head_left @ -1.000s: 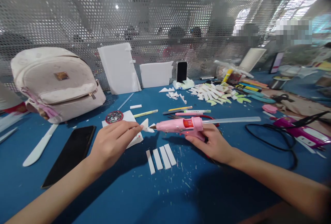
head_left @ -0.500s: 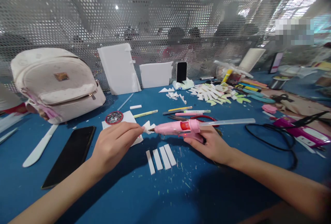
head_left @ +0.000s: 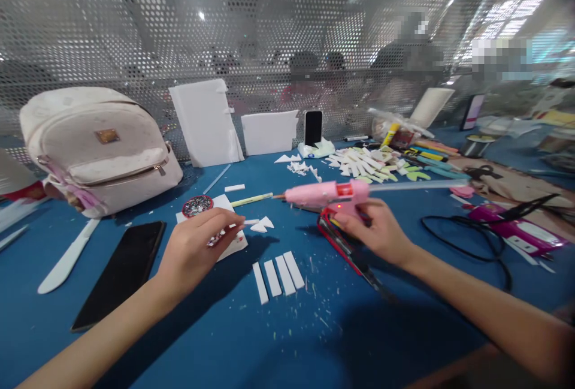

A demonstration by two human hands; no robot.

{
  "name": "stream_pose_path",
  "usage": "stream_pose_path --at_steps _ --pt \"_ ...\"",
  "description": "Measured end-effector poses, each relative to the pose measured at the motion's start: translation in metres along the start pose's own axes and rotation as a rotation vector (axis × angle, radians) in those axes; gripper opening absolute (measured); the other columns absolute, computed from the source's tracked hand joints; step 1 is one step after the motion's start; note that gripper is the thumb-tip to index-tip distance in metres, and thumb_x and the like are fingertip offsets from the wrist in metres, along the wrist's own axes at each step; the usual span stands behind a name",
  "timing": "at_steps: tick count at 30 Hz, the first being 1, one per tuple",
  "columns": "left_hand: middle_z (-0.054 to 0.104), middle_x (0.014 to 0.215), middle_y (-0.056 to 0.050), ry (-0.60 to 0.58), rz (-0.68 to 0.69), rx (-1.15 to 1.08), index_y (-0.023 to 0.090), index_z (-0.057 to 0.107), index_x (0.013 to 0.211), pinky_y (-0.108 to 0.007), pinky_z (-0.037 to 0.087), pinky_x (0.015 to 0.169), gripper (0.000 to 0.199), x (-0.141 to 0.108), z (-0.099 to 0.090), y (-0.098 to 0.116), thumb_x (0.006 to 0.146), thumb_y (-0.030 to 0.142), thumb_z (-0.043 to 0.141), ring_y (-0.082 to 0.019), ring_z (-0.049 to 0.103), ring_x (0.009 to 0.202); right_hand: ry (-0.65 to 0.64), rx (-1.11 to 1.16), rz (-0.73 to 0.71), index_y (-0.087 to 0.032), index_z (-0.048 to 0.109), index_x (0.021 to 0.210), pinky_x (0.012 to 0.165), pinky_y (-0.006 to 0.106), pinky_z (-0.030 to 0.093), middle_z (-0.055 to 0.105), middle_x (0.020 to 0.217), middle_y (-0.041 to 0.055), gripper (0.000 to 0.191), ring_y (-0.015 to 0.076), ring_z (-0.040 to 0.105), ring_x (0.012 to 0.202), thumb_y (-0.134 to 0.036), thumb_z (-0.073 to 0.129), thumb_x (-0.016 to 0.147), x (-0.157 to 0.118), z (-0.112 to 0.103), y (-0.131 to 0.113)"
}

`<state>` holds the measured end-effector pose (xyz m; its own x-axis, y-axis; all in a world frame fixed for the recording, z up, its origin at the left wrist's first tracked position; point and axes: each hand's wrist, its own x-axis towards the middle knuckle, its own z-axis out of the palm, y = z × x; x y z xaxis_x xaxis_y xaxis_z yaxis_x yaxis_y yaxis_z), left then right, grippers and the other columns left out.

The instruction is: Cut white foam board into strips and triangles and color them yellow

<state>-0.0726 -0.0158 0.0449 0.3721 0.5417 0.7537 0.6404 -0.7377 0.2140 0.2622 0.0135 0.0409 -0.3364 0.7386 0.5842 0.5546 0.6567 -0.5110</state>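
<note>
My left hand [head_left: 197, 248] pinches a small white strip between thumb and fingertips. White triangular pieces [head_left: 263, 225] show at the strip's far end. My right hand [head_left: 381, 230] is wrapped round the handle of a pink hot glue gun [head_left: 317, 195], its nozzle pointing left, apart from the white pieces. A long clear glue stick [head_left: 417, 185] sticks out of its back. Just below the gun is a blurred red and black tool [head_left: 344, 245], perhaps pliers; whether my right hand touches it I cannot tell. Several white strips [head_left: 284, 274] lie side by side between my hands.
Left are a white backpack [head_left: 99, 149], a dark phone [head_left: 121, 275] and a white knife [head_left: 67, 260]. A round red-rimmed item [head_left: 197, 205] rests on paper behind my left hand. Cut pieces [head_left: 359, 161] are heaped at the back; a purple device [head_left: 516, 230] with black cord lies right.
The glue gun has moved up and right, its nozzle away from the white pieces. The red and black tool now slants down below it. My left hand stays nearly in place.
</note>
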Motion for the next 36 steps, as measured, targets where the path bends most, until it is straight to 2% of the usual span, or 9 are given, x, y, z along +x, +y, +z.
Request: stream_pose_path --at_steps 2,4,5,9,12,15,20,25,36 --pt "0.077 0.089 -0.002 -0.031 -0.234 -0.155 0.021 0.074 0.095 -0.023 0.053 0.066 0.007 0.001 0.000 0.002 0.094 0.024 0.067 -0.014 0.070 0.072 0.044 0.023 0.122 -0.017 0.066 0.076 0.057 0.028 0.046 0.067 0.068 0.0043 0.041 0.0166 0.059 0.059 -0.053 0.058 0.094 0.007 -0.018 0.011" --pt "0.077 0.084 -0.003 -0.076 -0.460 -0.310 0.021 0.076 0.090 -0.023 0.053 0.061 0.012 0.001 0.003 0.003 0.090 0.031 0.069 -0.015 0.069 0.066 0.117 0.009 0.243 -0.017 0.063 0.075 0.062 0.028 0.046 0.066 0.069 0.0052 0.047 0.0173 0.060 0.063 -0.059 0.056 0.093 0.011 -0.040 0.027" --pt "0.076 0.080 -0.003 -0.104 -0.526 -0.361 0.021 0.075 0.088 -0.023 0.053 0.058 0.015 0.001 0.005 0.004 0.090 0.034 0.069 -0.016 0.069 0.064 0.154 -0.022 0.276 -0.017 0.063 0.074 0.064 0.029 0.045 0.065 0.070 0.0057 0.050 0.0174 0.059 0.065 -0.063 0.054 0.093 0.012 -0.052 0.038" --pt "0.070 0.064 -0.002 -0.208 -0.634 -0.500 0.018 0.071 0.081 -0.022 0.051 0.048 0.024 0.000 0.014 0.006 0.089 0.040 0.068 -0.016 0.068 0.055 0.060 -0.263 0.436 -0.018 0.060 0.067 0.070 0.031 0.042 0.066 0.071 0.0073 0.062 0.0190 0.057 0.069 -0.075 0.050 0.089 0.001 -0.089 0.084" --pt "0.066 0.060 0.000 -0.248 -0.684 -0.567 0.019 0.069 0.080 -0.021 0.048 0.047 0.024 0.001 0.018 0.008 0.088 0.041 0.068 -0.016 0.067 0.054 0.003 -0.297 0.498 -0.018 0.060 0.067 0.068 0.031 0.041 0.066 0.068 0.0077 0.056 0.0192 0.058 0.065 -0.070 0.054 0.089 -0.016 -0.102 0.109" --pt "0.066 0.062 0.000 -0.262 -0.706 -0.600 0.019 0.069 0.080 -0.022 0.050 0.050 0.023 0.002 0.019 0.011 0.087 0.040 0.069 -0.015 0.067 0.057 -0.035 -0.300 0.541 -0.019 0.062 0.071 0.067 0.030 0.042 0.068 0.070 0.0083 0.047 0.0191 0.060 0.064 -0.060 0.054 0.094 -0.030 -0.106 0.118" --pt "0.067 0.068 -0.001 -0.278 -0.732 -0.617 0.018 0.068 0.081 -0.025 0.052 0.057 0.022 0.001 0.022 0.014 0.086 0.040 0.069 -0.016 0.068 0.060 -0.079 -0.294 0.499 -0.019 0.063 0.079 0.067 0.029 0.043 0.070 0.075 0.0094 0.041 0.0193 0.062 0.067 -0.052 0.048 0.099 -0.038 -0.104 0.124" --pt "0.067 0.069 -0.001 -0.283 -0.741 -0.624 0.018 0.068 0.081 -0.025 0.052 0.057 0.022 0.001 0.023 0.015 0.085 0.040 0.070 -0.016 0.068 0.059 -0.124 -0.309 0.538 -0.018 0.064 0.081 0.065 0.031 0.044 0.072 0.075 0.0094 0.041 0.0223 0.063 0.066 -0.054 0.052 0.095 -0.037 -0.097 0.134" --pt "0.069 0.070 -0.002 -0.293 -0.739 -0.617 0.019 0.068 0.079 -0.026 0.052 0.056 0.023 0.002 0.021 0.017 0.084 0.042 0.069 -0.017 0.068 0.059 -0.195 -0.386 0.611 -0.019 0.062 0.084 0.072 0.034 0.047 0.074 0.083 0.0116 0.047 0.0266 0.067 0.077 -0.061 0.044 0.093 -0.038 -0.095 0.140"
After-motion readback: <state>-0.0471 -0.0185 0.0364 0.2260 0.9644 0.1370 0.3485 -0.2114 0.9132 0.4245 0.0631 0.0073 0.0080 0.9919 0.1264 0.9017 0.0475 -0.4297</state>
